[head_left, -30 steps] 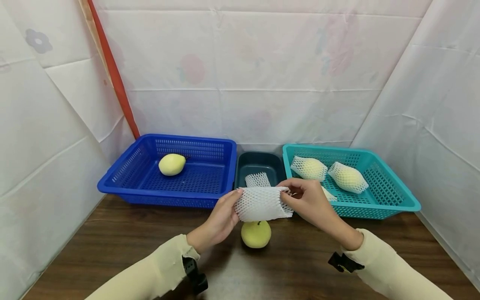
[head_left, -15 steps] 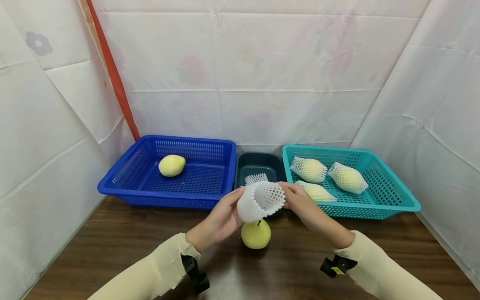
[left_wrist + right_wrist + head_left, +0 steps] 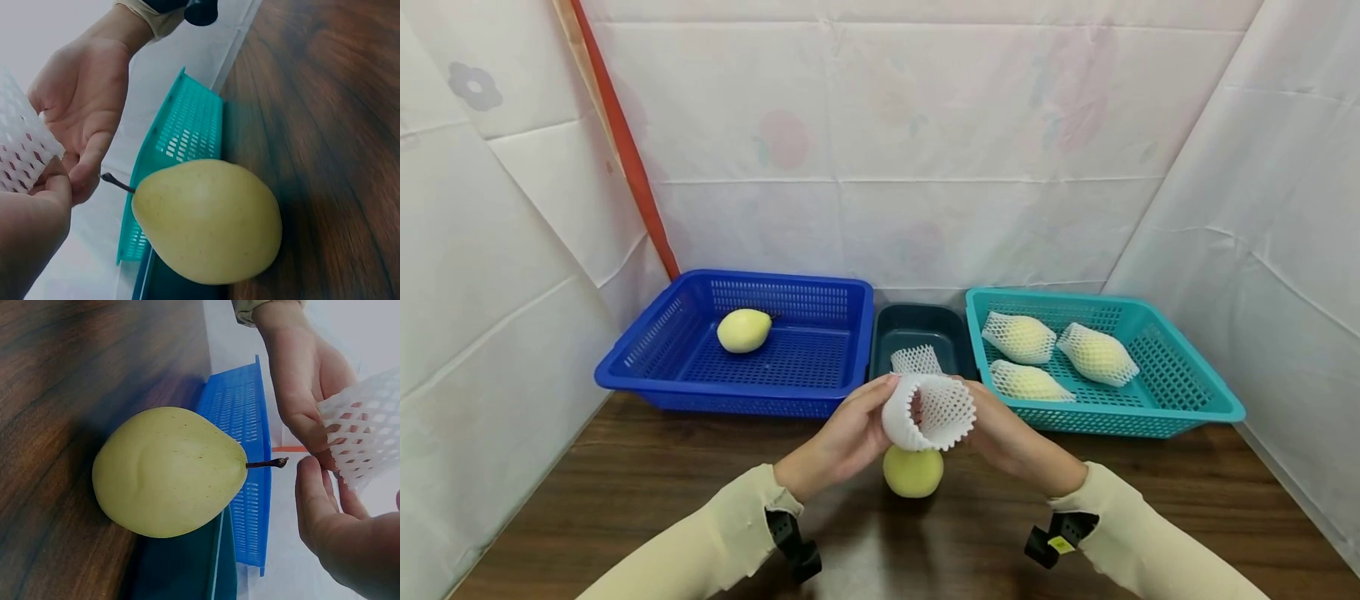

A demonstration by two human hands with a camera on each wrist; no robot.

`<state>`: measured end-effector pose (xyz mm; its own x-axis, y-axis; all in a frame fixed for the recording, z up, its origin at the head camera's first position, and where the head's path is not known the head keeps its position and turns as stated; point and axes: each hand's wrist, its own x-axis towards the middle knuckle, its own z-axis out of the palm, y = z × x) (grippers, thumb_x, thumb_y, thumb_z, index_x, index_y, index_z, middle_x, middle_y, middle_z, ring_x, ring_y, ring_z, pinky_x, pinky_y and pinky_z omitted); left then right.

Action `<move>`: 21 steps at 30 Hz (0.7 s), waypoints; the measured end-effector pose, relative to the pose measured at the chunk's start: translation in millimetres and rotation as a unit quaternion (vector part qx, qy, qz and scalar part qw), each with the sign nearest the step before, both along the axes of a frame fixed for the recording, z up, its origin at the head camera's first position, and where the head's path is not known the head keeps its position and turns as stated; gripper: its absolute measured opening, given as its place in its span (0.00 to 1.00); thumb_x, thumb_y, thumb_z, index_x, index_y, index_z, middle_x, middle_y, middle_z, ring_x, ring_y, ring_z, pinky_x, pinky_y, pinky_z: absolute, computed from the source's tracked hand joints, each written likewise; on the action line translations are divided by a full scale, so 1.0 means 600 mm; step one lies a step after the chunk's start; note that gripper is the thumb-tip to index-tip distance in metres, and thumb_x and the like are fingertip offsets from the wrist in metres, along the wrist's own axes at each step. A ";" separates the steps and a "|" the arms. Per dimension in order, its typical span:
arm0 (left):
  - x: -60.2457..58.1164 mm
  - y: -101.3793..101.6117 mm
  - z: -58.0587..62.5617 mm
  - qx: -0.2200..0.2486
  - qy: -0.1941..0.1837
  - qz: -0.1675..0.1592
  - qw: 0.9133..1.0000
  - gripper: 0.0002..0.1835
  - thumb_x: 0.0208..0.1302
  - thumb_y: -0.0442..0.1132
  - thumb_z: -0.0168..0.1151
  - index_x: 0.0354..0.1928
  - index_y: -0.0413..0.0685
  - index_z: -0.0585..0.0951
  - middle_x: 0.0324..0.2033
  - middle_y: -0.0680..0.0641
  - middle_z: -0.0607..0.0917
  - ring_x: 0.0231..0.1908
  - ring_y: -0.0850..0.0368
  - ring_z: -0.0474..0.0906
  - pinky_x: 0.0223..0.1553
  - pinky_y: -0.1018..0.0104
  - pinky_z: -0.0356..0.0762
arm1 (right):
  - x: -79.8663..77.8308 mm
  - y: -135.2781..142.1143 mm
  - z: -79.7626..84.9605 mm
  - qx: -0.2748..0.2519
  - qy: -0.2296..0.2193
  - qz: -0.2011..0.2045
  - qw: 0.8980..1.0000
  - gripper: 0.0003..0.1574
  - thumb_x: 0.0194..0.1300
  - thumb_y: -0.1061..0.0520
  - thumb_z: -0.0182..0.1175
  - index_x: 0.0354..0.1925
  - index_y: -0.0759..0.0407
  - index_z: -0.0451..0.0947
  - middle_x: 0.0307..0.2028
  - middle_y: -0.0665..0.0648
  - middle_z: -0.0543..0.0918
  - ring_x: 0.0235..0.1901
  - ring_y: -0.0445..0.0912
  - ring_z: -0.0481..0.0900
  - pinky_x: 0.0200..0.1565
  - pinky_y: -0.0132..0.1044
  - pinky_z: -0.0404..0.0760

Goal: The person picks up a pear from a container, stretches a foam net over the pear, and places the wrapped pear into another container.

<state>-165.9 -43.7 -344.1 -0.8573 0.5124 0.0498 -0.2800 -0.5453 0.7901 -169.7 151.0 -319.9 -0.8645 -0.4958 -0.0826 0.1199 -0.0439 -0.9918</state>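
A white foam net sleeve [image 3: 928, 414] is held up between both hands, its round mouth opened toward the head camera. My left hand [image 3: 848, 433] grips its left side, and my right hand [image 3: 1011, 429] holds it at the right and back, with the fingers partly hidden behind the mesh. Just beneath the sleeve a yellow-green pear [image 3: 913, 475] stands on the wooden table, its stem pointing up in the wrist views. The pear is apart from both hands and the net. Fingers show through the mesh in the right wrist view.
A blue basket [image 3: 730, 388] at the left holds one bare pear [image 3: 744, 331]. The teal basket [image 3: 1180, 417] at the right contains three net-wrapped pears [image 3: 1097, 355]. Between them stands a dark tray [image 3: 951, 329] with another foam net [image 3: 917, 360]. White cloth hangs behind.
The flattened net has been spread into a round tube and its mouth turned toward the head camera. My right hand has moved left and in behind it. The pear below has stayed put.
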 end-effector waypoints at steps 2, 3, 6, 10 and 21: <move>-0.002 -0.003 -0.003 -0.003 0.001 0.000 1.000 0.17 0.78 0.40 0.35 0.60 0.37 0.64 0.43 0.50 0.76 0.43 0.61 0.74 0.48 0.66 0.72 | -0.003 0.000 -0.002 -0.015 -0.010 -0.003 1.000 0.27 0.75 0.47 0.43 0.58 0.67 0.68 0.45 0.53 0.76 0.42 0.42 0.75 0.43 0.35 0.76; -0.003 -0.004 -0.004 -0.005 0.001 -0.002 1.000 0.16 0.78 0.39 0.35 0.57 0.39 0.66 0.41 0.51 0.77 0.41 0.62 0.74 0.46 0.68 0.72 | -0.005 0.000 -0.003 -0.023 -0.016 -0.004 1.000 0.27 0.75 0.48 0.44 0.59 0.69 0.66 0.47 0.54 0.76 0.44 0.43 0.75 0.45 0.35 0.76; -0.008 -0.005 -0.010 -0.003 -0.003 -0.006 1.000 0.11 0.78 0.37 0.36 0.48 0.45 0.70 0.36 0.51 0.77 0.35 0.63 0.73 0.42 0.70 0.72 | -0.009 -0.003 -0.005 -0.055 -0.037 -0.005 0.998 0.22 0.73 0.52 0.47 0.54 0.68 0.69 0.47 0.57 0.77 0.45 0.44 0.76 0.47 0.36 0.76; -0.012 -0.005 -0.017 -0.005 -0.001 -0.001 1.000 0.12 0.77 0.36 0.36 0.41 0.47 0.72 0.30 0.51 0.74 0.31 0.62 0.70 0.38 0.70 0.71 | -0.010 -0.005 -0.004 -0.104 -0.074 -0.007 0.992 0.10 0.72 0.56 0.48 0.40 0.58 0.74 0.41 0.55 0.78 0.41 0.45 0.76 0.45 0.36 0.76; -0.014 -0.004 -0.016 0.012 -0.032 0.006 0.999 0.09 0.77 0.37 0.38 0.51 0.43 0.67 0.36 0.51 0.75 0.35 0.63 0.72 0.41 0.71 0.72 | -0.008 -0.006 -0.002 -0.190 -0.197 0.031 0.961 0.22 0.74 0.51 0.42 0.60 0.61 0.55 0.43 0.53 0.77 0.40 0.42 0.76 0.44 0.36 0.76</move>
